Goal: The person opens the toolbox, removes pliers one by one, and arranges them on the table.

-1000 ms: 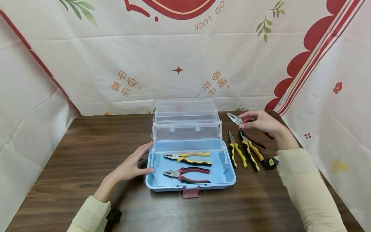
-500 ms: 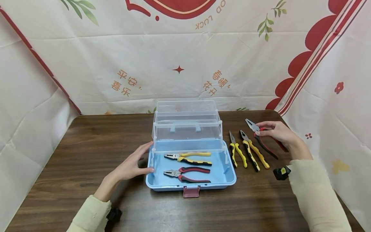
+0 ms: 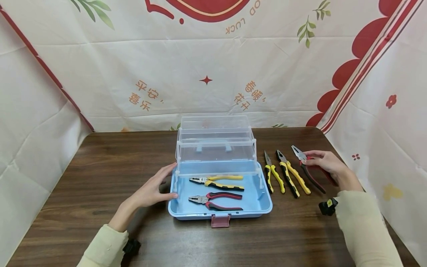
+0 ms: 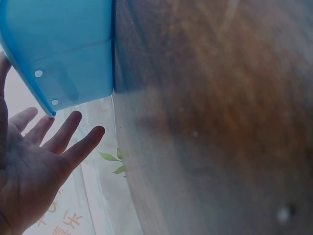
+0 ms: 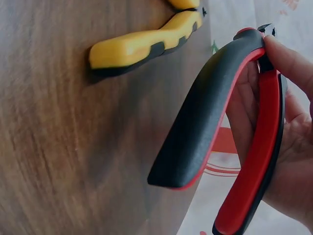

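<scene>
My right hand (image 3: 328,166) grips red-and-black pliers (image 5: 195,117) near their pivot, at the right side of the table. Their metal nose points up and left in the head view, and the handles spread toward me. My left hand (image 3: 150,190) rests at the left wall of a light blue toolbox (image 3: 220,215), thumb on the rim, fingers extended along the side. Inside the box lie yellow-and-black pliers (image 3: 223,183) and, nearer me, another red-and-black pair (image 3: 217,205). The clear lid and tray (image 3: 215,144) stand raised at the back.
Two yellow-and-black pliers lie between the box and my right hand: a needle-nose pair (image 3: 274,178) and a blunter pair (image 3: 291,178). A pink latch (image 3: 220,221) hangs at the box front. A printed cloth (image 3: 203,59) stands behind the wooden table (image 3: 83,207).
My right hand has carried the red-and-black pliers right and toward me, from above the two yellow pairs to their right. My left hand has stayed at the box.
</scene>
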Tool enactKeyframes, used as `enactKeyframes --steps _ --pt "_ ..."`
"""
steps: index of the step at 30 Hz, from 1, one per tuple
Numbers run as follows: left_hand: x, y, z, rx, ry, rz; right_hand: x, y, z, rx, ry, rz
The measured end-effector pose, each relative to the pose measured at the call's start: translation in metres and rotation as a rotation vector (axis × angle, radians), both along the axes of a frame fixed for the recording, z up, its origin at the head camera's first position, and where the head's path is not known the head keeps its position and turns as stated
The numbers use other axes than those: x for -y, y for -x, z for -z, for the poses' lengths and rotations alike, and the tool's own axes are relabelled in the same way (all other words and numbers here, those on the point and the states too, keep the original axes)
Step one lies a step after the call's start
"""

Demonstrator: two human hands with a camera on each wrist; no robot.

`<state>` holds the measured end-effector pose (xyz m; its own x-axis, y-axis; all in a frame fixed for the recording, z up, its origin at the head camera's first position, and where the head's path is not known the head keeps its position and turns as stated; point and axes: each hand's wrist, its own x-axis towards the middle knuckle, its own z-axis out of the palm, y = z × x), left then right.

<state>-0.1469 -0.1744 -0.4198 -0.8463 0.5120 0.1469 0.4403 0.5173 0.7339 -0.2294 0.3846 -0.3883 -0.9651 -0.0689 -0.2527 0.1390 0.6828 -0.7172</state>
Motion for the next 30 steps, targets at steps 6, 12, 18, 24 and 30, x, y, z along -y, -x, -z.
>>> enactKeyframes --steps 6,12,18,24,30 --pt "0.001 0.000 0.000 0.004 -0.001 -0.002 -0.003 0.002 0.009 -0.018 0.039 0.066" --pt "0.001 -0.001 0.000 0.004 -0.001 -0.001 -0.001 0.004 0.018 -0.010 0.051 0.082" --pt "0.000 0.000 0.001 0.003 0.000 -0.002 -0.001 0.006 0.026 0.040 0.057 0.086" --pt "0.000 0.000 0.001 0.003 -0.005 -0.002 -0.001 0.007 0.030 0.032 0.043 0.088" --pt "0.000 0.000 0.000 0.006 0.000 -0.006 -0.002 0.009 0.033 0.063 0.043 0.108"
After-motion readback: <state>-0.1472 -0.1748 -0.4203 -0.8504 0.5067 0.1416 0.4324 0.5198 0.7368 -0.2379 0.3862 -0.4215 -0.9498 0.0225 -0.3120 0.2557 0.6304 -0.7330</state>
